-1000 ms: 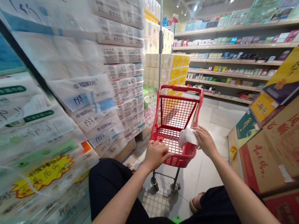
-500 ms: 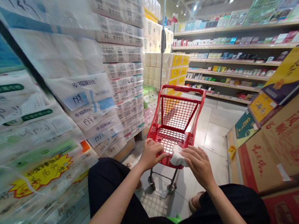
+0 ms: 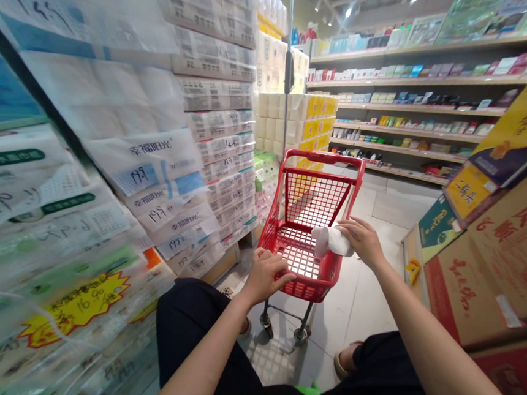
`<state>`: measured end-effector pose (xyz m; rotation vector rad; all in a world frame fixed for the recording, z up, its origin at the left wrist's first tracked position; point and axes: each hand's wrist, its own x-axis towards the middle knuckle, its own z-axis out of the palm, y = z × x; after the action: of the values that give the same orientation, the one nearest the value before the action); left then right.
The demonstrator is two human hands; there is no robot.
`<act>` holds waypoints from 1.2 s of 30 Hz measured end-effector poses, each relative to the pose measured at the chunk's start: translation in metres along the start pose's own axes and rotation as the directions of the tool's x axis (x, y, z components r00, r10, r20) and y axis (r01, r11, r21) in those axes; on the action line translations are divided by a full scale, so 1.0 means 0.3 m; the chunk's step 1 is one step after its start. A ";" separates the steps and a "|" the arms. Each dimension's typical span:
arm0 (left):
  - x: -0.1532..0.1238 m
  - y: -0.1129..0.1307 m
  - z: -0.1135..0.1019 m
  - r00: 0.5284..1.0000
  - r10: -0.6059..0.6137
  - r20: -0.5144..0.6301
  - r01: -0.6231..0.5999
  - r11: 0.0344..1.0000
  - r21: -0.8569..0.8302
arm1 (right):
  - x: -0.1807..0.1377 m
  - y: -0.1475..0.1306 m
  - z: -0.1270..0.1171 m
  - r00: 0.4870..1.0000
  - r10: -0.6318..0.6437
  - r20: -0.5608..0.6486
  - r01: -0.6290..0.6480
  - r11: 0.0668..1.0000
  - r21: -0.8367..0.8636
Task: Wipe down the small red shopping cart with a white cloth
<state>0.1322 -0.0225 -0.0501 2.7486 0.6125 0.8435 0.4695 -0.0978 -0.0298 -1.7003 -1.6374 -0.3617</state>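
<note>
A small red shopping cart (image 3: 304,286) with a grid basket stands between my knees. My left hand (image 3: 266,276) is closed over the near left part of its rim. Off the right side of the basket, my right hand (image 3: 362,238) grips a crumpled white cloth (image 3: 337,241), which may be a wipe; part of it hangs over the basket's right rim. The fingertips of my right hand are partly hidden by the cloth. Nothing lies on the basket's grid floor as far as it shows.
Tall stacks of wrapped tissue packs (image 3: 223,126) line the left side. Cardboard cartons (image 3: 493,260) stand close on the right. Beyond the cart are shelves (image 3: 409,109) of boxed goods and a thin metal pole (image 3: 289,58). Pale tiles (image 3: 367,280) cover the floor.
My right hand has carried the white cloth forward and to the right, from the near rim to the cart's right side. The left hand stays on the rim.
</note>
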 end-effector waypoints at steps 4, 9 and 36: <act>-0.003 -0.009 -0.004 1.000 0.001 -0.001 -0.001 1.000 -0.002 | -0.027 -0.060 0.036 0.996 0.046 -0.072 -0.040 0.996 0.076; -0.017 -0.032 -0.018 1.000 0.004 0.000 -0.004 1.000 0.000 | -0.114 -0.204 0.030 0.995 0.043 -0.086 -0.032 0.992 0.121; -0.031 -0.032 -0.044 0.999 0.022 0.046 -0.022 1.000 0.001 | -0.042 -0.116 -0.007 0.982 -0.078 0.175 0.108 0.979 -0.171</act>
<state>0.1146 -0.0171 -0.0467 2.7728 0.5760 0.7817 0.4354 -0.1115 -0.0259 -1.8333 -1.8595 -0.4339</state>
